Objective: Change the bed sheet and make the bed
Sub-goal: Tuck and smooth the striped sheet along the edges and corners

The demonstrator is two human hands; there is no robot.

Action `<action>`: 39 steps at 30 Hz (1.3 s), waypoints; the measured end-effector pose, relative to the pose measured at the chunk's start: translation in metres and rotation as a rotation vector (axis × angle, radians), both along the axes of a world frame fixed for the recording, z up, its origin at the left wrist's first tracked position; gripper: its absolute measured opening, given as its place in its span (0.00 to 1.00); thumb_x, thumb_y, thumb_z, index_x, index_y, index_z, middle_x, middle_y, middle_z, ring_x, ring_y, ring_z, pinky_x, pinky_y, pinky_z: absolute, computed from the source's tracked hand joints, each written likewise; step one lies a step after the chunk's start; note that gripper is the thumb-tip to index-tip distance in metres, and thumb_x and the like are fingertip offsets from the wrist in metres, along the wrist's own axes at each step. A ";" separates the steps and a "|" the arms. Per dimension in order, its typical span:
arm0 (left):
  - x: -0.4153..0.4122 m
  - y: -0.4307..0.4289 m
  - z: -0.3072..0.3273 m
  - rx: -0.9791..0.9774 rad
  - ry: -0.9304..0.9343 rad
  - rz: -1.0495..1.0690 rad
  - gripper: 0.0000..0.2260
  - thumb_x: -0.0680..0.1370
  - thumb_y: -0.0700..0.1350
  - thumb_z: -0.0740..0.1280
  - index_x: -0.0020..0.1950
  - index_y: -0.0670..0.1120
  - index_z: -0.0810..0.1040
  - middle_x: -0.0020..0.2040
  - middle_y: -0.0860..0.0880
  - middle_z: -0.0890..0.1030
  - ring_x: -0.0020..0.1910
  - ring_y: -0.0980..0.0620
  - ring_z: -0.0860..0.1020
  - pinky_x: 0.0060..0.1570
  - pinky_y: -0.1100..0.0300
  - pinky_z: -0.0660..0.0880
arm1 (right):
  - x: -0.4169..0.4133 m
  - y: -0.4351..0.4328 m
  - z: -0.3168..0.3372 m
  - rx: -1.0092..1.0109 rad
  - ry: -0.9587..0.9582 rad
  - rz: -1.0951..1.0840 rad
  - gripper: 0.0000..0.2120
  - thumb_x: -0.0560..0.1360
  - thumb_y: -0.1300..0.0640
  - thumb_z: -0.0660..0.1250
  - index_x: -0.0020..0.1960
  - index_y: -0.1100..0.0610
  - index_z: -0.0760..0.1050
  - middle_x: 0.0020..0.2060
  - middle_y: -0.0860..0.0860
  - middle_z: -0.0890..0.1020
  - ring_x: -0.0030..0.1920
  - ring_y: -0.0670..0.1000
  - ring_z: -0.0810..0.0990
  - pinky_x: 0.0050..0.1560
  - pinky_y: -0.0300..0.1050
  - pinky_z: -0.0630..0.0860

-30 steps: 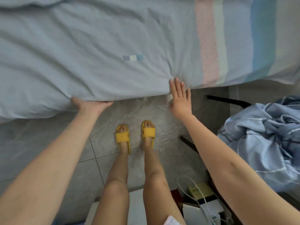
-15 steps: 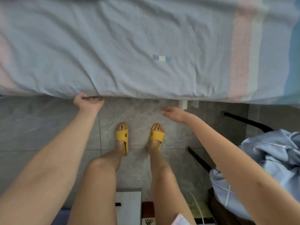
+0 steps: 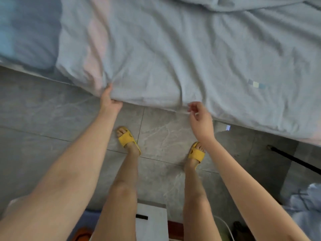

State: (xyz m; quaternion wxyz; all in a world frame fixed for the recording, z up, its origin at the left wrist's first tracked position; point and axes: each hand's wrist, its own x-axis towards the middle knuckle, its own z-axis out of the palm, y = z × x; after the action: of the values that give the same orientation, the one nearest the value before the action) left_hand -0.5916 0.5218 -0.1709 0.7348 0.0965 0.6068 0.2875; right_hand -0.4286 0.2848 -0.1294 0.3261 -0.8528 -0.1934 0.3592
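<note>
A pale blue sheet with a pink stripe lies spread over the bed, so the fresh sheet looks to be already on. It is far from smooth: creases fan out from the near edge, and a bunched fold sits at the far right. The near edge hangs over the side of the bed above the tiled floor and does not look tucked in.

The left hand grips that edge by the pink stripe, thumb on top and fingers curled under the cloth. The right hand is further right along the same edge, its fingers loosely curled with the tips at the hem. I cannot tell whether it pinches the cloth or only touches it.

At the near right lies a crumpled checked bundle, perhaps the old sheet taken off. A blurred blue patch at the far left may be a pillow or more sheet.

What seems left is pulling this side taut, tucking the edge under, flattening the creases, then setting out pillow and cover
</note>
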 end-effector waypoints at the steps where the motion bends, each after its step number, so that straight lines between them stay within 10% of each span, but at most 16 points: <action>1: -0.016 0.011 -0.002 0.006 -0.004 0.013 0.09 0.81 0.43 0.58 0.54 0.43 0.76 0.62 0.41 0.78 0.62 0.42 0.75 0.63 0.46 0.70 | -0.012 0.019 0.002 0.002 -0.055 0.048 0.12 0.76 0.64 0.60 0.59 0.57 0.73 0.50 0.50 0.79 0.51 0.48 0.75 0.49 0.42 0.70; 4: -0.053 0.036 -0.004 -0.016 0.013 -0.022 0.11 0.82 0.45 0.56 0.57 0.42 0.74 0.59 0.40 0.80 0.53 0.46 0.79 0.55 0.49 0.75 | -0.042 0.074 0.002 -0.121 -0.104 0.183 0.18 0.74 0.65 0.63 0.64 0.61 0.69 0.58 0.55 0.75 0.59 0.55 0.71 0.57 0.44 0.66; 9: -0.109 0.083 0.002 -0.179 0.131 0.000 0.09 0.80 0.37 0.58 0.42 0.46 0.73 0.26 0.52 0.80 0.38 0.54 0.75 0.35 0.63 0.74 | -0.097 0.167 0.004 -0.232 -0.168 0.180 0.21 0.72 0.64 0.63 0.65 0.62 0.67 0.61 0.58 0.69 0.60 0.58 0.68 0.52 0.41 0.63; 16: -0.163 0.178 0.034 -0.186 0.221 0.019 0.11 0.77 0.44 0.63 0.35 0.47 0.70 0.24 0.50 0.74 0.21 0.55 0.73 0.20 0.70 0.67 | -0.145 0.278 -0.001 -0.193 -0.294 0.264 0.37 0.69 0.52 0.67 0.74 0.55 0.58 0.72 0.56 0.59 0.74 0.57 0.56 0.72 0.54 0.57; 20: -0.179 0.233 0.029 -0.136 0.231 -0.017 0.09 0.78 0.50 0.63 0.40 0.48 0.71 0.37 0.49 0.72 0.33 0.53 0.72 0.32 0.63 0.70 | -0.141 0.322 -0.017 -0.487 -0.219 0.451 0.57 0.63 0.41 0.72 0.78 0.49 0.37 0.77 0.53 0.40 0.77 0.57 0.40 0.71 0.67 0.40; 25: -0.188 0.303 0.001 -0.075 0.314 -0.001 0.13 0.77 0.55 0.65 0.56 0.48 0.75 0.46 0.51 0.79 0.40 0.56 0.78 0.34 0.64 0.75 | -0.129 0.344 -0.028 -0.798 -0.255 0.635 0.70 0.60 0.48 0.80 0.73 0.52 0.22 0.73 0.56 0.28 0.75 0.60 0.34 0.68 0.73 0.42; 32: -0.217 0.356 -0.005 0.071 0.819 -0.284 0.12 0.78 0.42 0.63 0.57 0.36 0.77 0.41 0.37 0.78 0.45 0.49 0.72 0.43 0.58 0.67 | -0.127 0.349 -0.028 -0.853 -0.269 0.613 0.70 0.60 0.43 0.78 0.63 0.48 0.15 0.73 0.54 0.27 0.75 0.58 0.32 0.67 0.74 0.41; 39: -0.232 0.378 0.021 0.080 0.929 -0.163 0.06 0.75 0.34 0.67 0.48 0.32 0.78 0.42 0.38 0.79 0.42 0.49 0.71 0.41 0.55 0.69 | -0.151 0.403 0.002 -0.989 -0.127 0.427 0.52 0.73 0.52 0.70 0.76 0.57 0.30 0.76 0.59 0.37 0.76 0.61 0.43 0.72 0.62 0.50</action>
State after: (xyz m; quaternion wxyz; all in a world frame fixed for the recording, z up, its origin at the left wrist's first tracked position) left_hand -0.8234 0.8996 -0.1502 0.4012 0.2907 0.8501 0.1783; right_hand -0.5798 0.6883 -0.1273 -0.2067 -0.8662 -0.1894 0.4135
